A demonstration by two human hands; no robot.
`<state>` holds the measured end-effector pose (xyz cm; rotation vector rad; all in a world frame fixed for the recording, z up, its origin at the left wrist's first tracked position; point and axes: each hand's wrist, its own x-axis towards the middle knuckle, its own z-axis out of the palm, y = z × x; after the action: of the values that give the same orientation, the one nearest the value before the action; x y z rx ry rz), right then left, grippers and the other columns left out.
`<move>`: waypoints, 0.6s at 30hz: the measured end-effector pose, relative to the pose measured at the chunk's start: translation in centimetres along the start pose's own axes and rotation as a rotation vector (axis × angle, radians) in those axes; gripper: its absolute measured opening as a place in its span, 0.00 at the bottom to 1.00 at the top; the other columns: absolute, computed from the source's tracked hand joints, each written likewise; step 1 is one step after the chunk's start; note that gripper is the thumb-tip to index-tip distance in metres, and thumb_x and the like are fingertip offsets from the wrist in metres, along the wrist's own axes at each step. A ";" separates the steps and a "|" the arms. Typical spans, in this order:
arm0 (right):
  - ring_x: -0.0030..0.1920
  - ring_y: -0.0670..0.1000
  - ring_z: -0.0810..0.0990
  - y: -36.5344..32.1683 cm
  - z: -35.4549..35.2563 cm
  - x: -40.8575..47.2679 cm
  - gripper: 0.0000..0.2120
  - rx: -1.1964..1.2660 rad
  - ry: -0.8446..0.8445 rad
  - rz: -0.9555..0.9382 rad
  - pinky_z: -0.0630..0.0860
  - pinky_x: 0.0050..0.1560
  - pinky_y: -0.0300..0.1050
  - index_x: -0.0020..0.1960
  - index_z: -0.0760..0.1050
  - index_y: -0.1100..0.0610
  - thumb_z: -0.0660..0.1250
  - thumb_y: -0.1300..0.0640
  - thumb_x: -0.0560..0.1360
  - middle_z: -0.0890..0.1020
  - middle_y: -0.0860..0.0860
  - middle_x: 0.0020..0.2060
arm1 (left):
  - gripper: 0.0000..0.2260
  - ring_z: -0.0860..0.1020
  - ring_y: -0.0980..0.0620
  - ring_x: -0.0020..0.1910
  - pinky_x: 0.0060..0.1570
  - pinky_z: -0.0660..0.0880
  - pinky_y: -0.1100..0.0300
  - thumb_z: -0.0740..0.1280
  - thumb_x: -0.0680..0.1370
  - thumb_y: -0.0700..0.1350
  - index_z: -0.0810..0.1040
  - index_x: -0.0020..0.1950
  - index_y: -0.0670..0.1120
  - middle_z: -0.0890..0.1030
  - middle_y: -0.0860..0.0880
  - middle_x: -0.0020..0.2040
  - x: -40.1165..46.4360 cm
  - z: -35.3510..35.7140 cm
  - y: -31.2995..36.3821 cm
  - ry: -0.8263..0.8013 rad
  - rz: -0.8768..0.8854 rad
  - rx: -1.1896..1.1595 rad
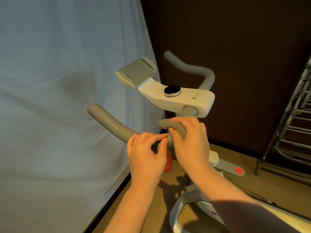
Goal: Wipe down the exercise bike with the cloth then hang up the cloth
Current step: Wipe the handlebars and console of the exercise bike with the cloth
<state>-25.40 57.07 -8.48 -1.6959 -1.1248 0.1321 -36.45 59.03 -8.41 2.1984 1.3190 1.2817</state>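
The exercise bike's white console (198, 101) with a round black knob (172, 90) stands in the middle. Grey handlebars branch off it: the left bar (109, 122) looks wet, the right bar (193, 68) curves behind. A grey cloth (165, 126) is wrapped over the near bend of the left bar. My right hand (190, 138) grips the cloth around the bar. My left hand (148, 148) sits just left of it, fingers curled, pinching the cloth's lower edge. A grey tablet holder (136, 73) tilts up off the console.
A pale blue sheet (58, 98) hangs on the left, close to the left bar. A dark wall is behind. A metal rack (294, 118) stands at the right. The bike's frame (193, 204) and a red item (168, 163) are below, on a wooden floor.
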 end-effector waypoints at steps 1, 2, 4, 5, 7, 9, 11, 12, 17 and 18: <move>0.55 0.44 0.68 0.1 -0.2 -0.5 0.10 0.003 -0.029 -0.033 0.69 0.49 0.41 0.56 0.78 0.44 0.67 0.53 0.76 0.74 0.40 0.53 | 0.06 0.77 0.58 0.44 0.61 0.68 0.43 0.67 0.74 0.51 0.84 0.45 0.55 0.79 0.59 0.40 0.0 0.0 0.0 0.000 -0.002 -0.002; 0.55 0.44 0.68 0.3 -0.4 -0.3 0.10 0.000 -0.054 -0.058 0.68 0.48 0.41 0.56 0.78 0.44 0.67 0.53 0.76 0.74 0.40 0.52 | 0.06 0.77 0.57 0.44 0.61 0.68 0.43 0.67 0.74 0.51 0.84 0.45 0.55 0.79 0.59 0.40 0.0 0.0 0.0 -0.002 -0.002 -0.002; 0.57 0.45 0.69 1.0 -0.8 1.4 0.10 -0.029 -0.086 -0.070 0.66 0.50 0.40 0.57 0.78 0.45 0.68 0.53 0.76 0.75 0.42 0.54 | 0.06 0.76 0.58 0.44 0.61 0.68 0.43 0.67 0.74 0.51 0.84 0.45 0.55 0.79 0.59 0.40 0.1 -0.1 0.1 -0.009 -0.006 -0.002; 0.58 0.46 0.69 1.2 -0.8 2.3 0.10 -0.036 -0.082 -0.059 0.65 0.50 0.40 0.57 0.78 0.46 0.68 0.53 0.76 0.76 0.43 0.55 | 0.06 0.76 0.58 0.44 0.61 0.68 0.43 0.67 0.74 0.51 0.84 0.45 0.55 0.79 0.59 0.40 0.0 -0.1 0.0 -0.009 -0.011 -0.004; 0.61 0.48 0.70 1.4 -0.7 3.1 0.11 -0.026 -0.028 -0.016 0.65 0.50 0.40 0.58 0.78 0.47 0.68 0.53 0.76 0.76 0.44 0.56 | 0.06 0.76 0.58 0.44 0.61 0.68 0.43 0.68 0.73 0.50 0.84 0.46 0.55 0.79 0.59 0.40 0.0 -0.1 0.0 -0.006 -0.016 -0.008; 0.59 0.47 0.69 1.0 -0.3 2.0 0.11 -0.048 0.017 -0.014 0.66 0.49 0.40 0.58 0.78 0.47 0.67 0.53 0.76 0.76 0.44 0.56 | 0.06 0.76 0.58 0.44 0.61 0.68 0.43 0.68 0.73 0.50 0.84 0.45 0.55 0.79 0.60 0.40 0.0 -0.1 0.1 -0.002 -0.015 -0.012; 0.56 0.44 0.67 0.9 -0.4 0.8 0.10 -0.062 -0.026 -0.067 0.66 0.49 0.39 0.58 0.78 0.47 0.67 0.54 0.76 0.75 0.42 0.54 | 0.06 0.77 0.58 0.44 0.62 0.68 0.43 0.68 0.73 0.51 0.84 0.45 0.55 0.79 0.60 0.40 0.0 0.0 0.1 -0.001 -0.014 -0.009; 0.55 0.43 0.67 1.0 -0.9 0.8 0.11 -0.060 -0.084 -0.100 0.67 0.50 0.40 0.58 0.78 0.47 0.67 0.54 0.76 0.75 0.42 0.54 | 0.06 0.77 0.58 0.44 0.62 0.68 0.43 0.67 0.73 0.51 0.84 0.45 0.55 0.79 0.60 0.40 0.0 -0.1 0.1 0.000 -0.015 -0.006; 0.60 0.50 0.72 1.9 -2.0 5.0 0.11 -0.063 -0.137 -0.044 0.72 0.56 0.49 0.59 0.78 0.48 0.68 0.53 0.76 0.77 0.46 0.57 | 0.06 0.76 0.58 0.44 0.62 0.68 0.43 0.68 0.73 0.51 0.84 0.45 0.56 0.79 0.60 0.40 0.0 0.0 0.1 -0.001 -0.030 -0.015; 0.61 0.50 0.71 1.6 -1.7 4.9 0.12 -0.070 -0.094 -0.011 0.71 0.56 0.47 0.59 0.78 0.49 0.68 0.53 0.76 0.77 0.46 0.57 | 0.06 0.76 0.58 0.44 0.62 0.68 0.43 0.68 0.73 0.51 0.84 0.45 0.56 0.79 0.60 0.40 0.0 0.0 0.2 0.000 -0.031 -0.013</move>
<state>-20.80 59.41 -6.97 -1.7602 -1.2203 0.1687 -36.37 58.96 -8.28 2.1610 1.3362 1.2757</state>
